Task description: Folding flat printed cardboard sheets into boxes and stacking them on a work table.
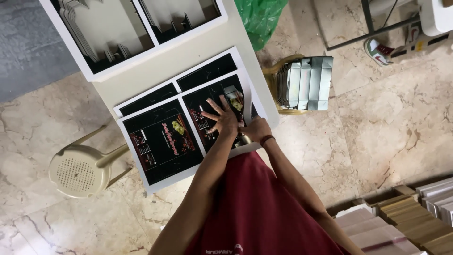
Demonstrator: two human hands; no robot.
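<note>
A large printed sheet [163, 141], black panels with red and green artwork and a white border, lies on top of a similar sheet on a pale table [188, 59]. My left hand [222, 118] is spread flat on the sheet's right panel, fingers apart, pressing it down. My right hand [255, 130] is at the sheet's right edge near the table's corner, fingers curled on the paper. A dark band circles my right wrist.
Two white frames [137, 52] with die-cut board stand at the table's far end. A cream plastic stool [78, 170] is at the left. A stack of folded silver cartons [306, 82] rests on another stool; green bag [259, 16], stacked boards [410, 212] at bottom right.
</note>
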